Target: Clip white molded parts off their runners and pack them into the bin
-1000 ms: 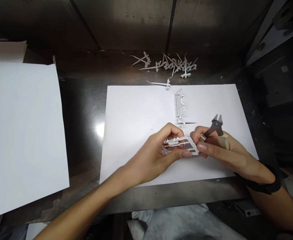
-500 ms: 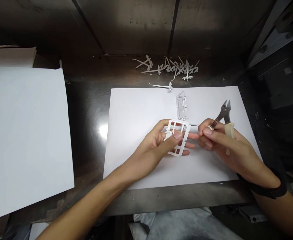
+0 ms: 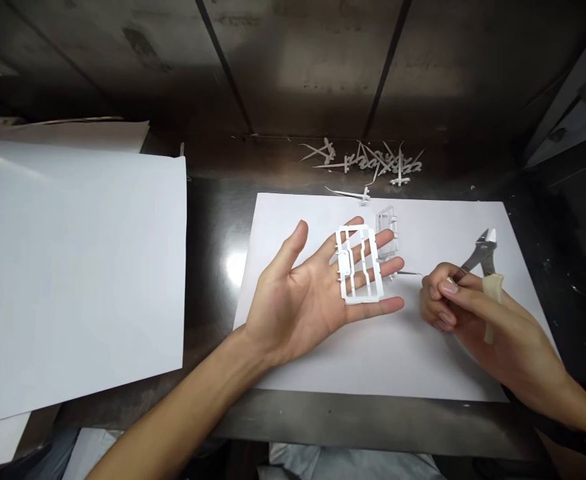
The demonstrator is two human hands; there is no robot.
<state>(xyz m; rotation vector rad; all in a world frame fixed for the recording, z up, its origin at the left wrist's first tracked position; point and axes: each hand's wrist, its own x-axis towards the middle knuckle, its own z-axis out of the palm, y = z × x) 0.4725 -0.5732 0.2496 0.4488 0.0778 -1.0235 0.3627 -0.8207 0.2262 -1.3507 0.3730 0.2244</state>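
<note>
My left hand [image 3: 297,307] is palm up with its fingers spread. Across those fingers lies a white plastic frame [image 3: 377,283] with thin inner bars and a small tab on its left side; nothing grips it. My right hand [image 3: 477,313] is closed around side cutters [image 3: 493,287] with cream handles, their metal jaws pointing up and away. A clear plastic frame piece [image 3: 387,230] lies on the white paper [image 3: 313,373] just beyond my left fingertips, partly hidden by them.
Several white plastic sprue scraps [image 3: 373,160] are heaped on the metal bench [image 3: 213,267] behind the paper. One scrap [image 3: 364,196] lies by the paper's back edge. Large white sheets [image 3: 83,267] stand at the left. A metal wall [image 3: 303,73] closes the back.
My left thumb has lifted off the white frame and the hand has opened flat under it. My right hand keeps its hold on the side cutters. The view has shifted a little.
</note>
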